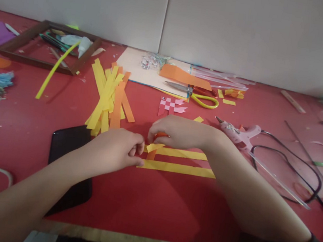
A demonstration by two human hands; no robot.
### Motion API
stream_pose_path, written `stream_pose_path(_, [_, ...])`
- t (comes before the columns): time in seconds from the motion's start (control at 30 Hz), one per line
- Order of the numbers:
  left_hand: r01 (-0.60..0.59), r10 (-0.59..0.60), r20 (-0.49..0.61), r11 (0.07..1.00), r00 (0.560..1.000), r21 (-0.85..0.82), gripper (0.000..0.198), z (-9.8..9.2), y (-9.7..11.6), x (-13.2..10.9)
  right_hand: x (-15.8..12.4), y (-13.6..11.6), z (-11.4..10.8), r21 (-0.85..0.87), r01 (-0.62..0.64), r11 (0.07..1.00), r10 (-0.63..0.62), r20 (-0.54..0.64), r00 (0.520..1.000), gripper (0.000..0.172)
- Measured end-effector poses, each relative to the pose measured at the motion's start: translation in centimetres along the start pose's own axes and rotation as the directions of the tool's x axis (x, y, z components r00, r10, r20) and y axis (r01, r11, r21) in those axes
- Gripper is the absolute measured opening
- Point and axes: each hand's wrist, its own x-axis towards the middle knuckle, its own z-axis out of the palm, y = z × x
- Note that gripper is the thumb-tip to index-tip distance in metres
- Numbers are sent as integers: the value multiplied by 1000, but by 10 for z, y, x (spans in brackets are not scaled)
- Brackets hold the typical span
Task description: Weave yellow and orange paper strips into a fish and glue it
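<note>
My left hand (117, 149) is curled, fingers pinched at the left ends of two yellow paper strips (179, 168) that lie side by side on the red table (150, 203). My right hand (178, 132) is closed just above them, its fingertips pinching an orange strip (152, 152) that crosses the yellow ones upright. The left end of the upper yellow strip is folded up between both hands.
A pile of yellow and orange strips (108, 99) lies behind the left hand, a black phone (68, 160) under the left forearm. Scissors (195, 94), a pink woven paper piece (171, 106), a pink glue gun (239, 132) with cable and a wooden frame (47, 45) lie further back.
</note>
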Motion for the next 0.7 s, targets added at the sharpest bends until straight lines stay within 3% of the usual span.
stream_pose_path(0.33, [-41,41,-53,999,998,0,21,1,-4,1,3,-1,6,46,90,995,-89,-26,996,21])
stream_pose_path(0.5, [2,-2,-68,1000,998,12,31,-1,1,1,3,-2,8,110,60,992,-50,-96,994,21])
stream_pose_path(0.7, [26,-24,-84,999,996,20,29,-4,3,0,3,-6,5,153,1,988,12,-80,997,21])
